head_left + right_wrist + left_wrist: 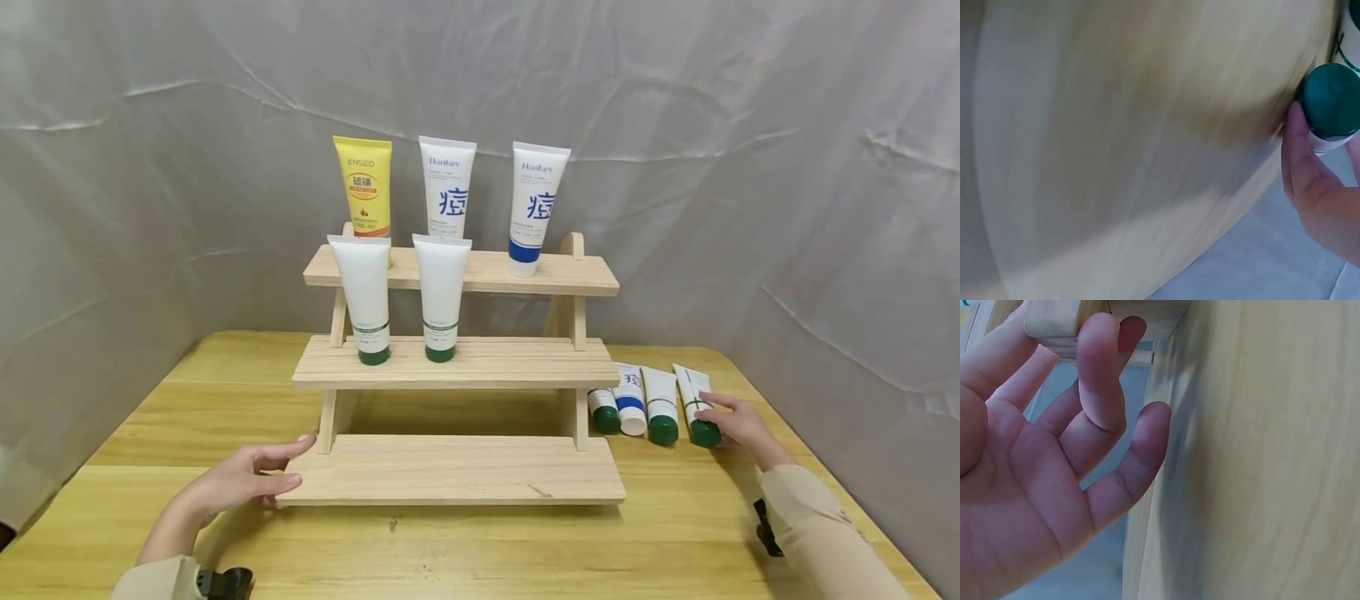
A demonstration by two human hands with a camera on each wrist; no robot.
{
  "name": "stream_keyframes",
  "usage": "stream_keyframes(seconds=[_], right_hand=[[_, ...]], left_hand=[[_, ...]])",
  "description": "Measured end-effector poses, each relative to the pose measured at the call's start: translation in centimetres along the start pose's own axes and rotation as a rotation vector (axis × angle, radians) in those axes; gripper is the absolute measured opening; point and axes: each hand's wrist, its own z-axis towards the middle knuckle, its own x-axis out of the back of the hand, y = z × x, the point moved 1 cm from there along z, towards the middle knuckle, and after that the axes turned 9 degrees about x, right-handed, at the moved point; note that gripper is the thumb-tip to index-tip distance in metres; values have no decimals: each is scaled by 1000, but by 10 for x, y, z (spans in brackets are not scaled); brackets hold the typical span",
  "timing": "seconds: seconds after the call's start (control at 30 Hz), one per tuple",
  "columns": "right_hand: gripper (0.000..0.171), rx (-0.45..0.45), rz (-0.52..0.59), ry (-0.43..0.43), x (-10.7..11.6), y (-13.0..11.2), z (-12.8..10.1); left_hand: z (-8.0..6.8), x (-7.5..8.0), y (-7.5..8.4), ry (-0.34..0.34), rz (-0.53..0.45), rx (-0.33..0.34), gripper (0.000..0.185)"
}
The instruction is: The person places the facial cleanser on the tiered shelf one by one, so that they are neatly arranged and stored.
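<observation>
A three-step wooden display stand (457, 471) is at the centre of the head view. At the left end of its lowest board, my left hand (251, 477) grips the edge, thumb over the top; in the left wrist view the fingers of that hand (1054, 450) curl at the board's corner. Far right, my right hand (738, 425) holds a white squeeze tube with a green cap (693, 396) lying on the table. The right wrist view shows the fingers of this hand (1322, 187) along the tube's side, close to its green cap (1333, 100).
Left of the held tube lie a green-capped tube (662, 400), a blue-and-white tube (630, 396) and another green-capped tube (603, 408), partly behind the stand. A yellow tube (365, 179) and two Hankey tubes (534, 204) stand on top; two white tubes (441, 292) stand mid-step. Grey cloth (750, 208) hangs behind.
</observation>
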Motion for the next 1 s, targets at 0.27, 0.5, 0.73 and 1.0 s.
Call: stream_keyframes(seconds=[0.27, 0.5, 0.73, 1.0], right_hand=[[58, 8, 44, 36, -2, -2, -4], [61, 20, 155, 72, -2, -5, -6], [72, 119, 298, 113, 1, -6, -2], [95, 198, 242, 125, -6, -29, -14]], left_hand=[[0, 0, 0, -3, -10, -3, 49], [1, 0, -1, -5, -11, -14, 49], [0, -1, 0, -5, -20, -2, 48], [0, -1, 1, -9, -31, 14, 46]])
